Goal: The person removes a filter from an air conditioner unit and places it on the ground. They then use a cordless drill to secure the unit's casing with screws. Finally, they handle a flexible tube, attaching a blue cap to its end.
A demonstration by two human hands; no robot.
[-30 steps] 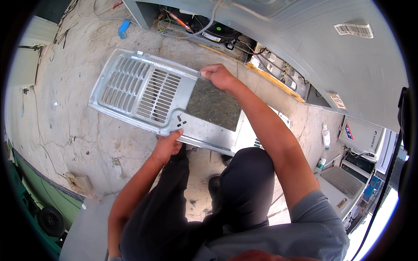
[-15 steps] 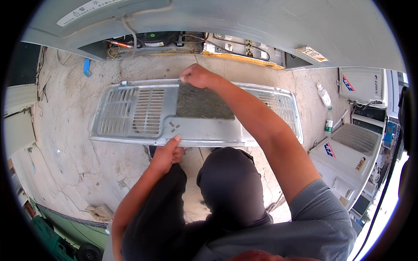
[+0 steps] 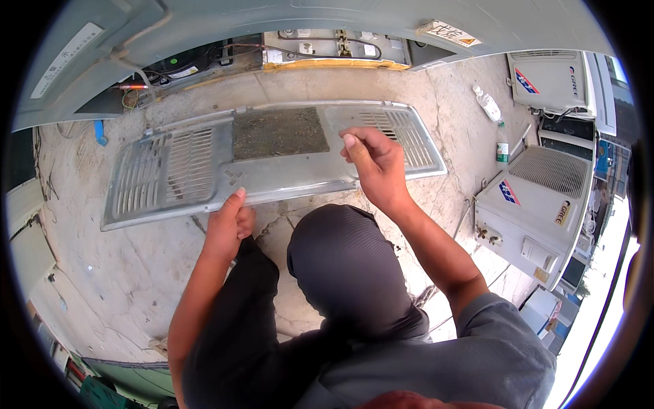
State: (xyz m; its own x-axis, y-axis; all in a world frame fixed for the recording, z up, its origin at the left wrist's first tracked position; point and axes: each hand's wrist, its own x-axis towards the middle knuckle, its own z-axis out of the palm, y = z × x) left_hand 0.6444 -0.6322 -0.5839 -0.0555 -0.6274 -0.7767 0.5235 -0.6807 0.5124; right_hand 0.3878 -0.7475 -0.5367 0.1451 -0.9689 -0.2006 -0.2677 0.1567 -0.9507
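A long grey metal vented panel (image 3: 279,168) lies across in front of my knees, slatted at both ends. A square dark, rough pad (image 3: 279,133) covers part of its middle. My left hand (image 3: 230,223) grips the panel's near edge, thumb on top and fingers curled below. Over the right half of the panel, my right hand (image 3: 375,158) is raised with thumb and fingers closed together. Whatever it may hold is too small to make out.
A large grey metal cabinet (image 3: 225,20) stands open at its base beyond the panel, showing a black compressor (image 3: 174,61) and pipes. White air-conditioner units (image 3: 538,211) and a plastic bottle (image 3: 486,103) are at the right. A blue piece (image 3: 100,132) lies far left.
My right hand has left the panel's far edge and come back toward me and to the right. The panel now sits tilted, its right end farther away. My left hand keeps its grip.
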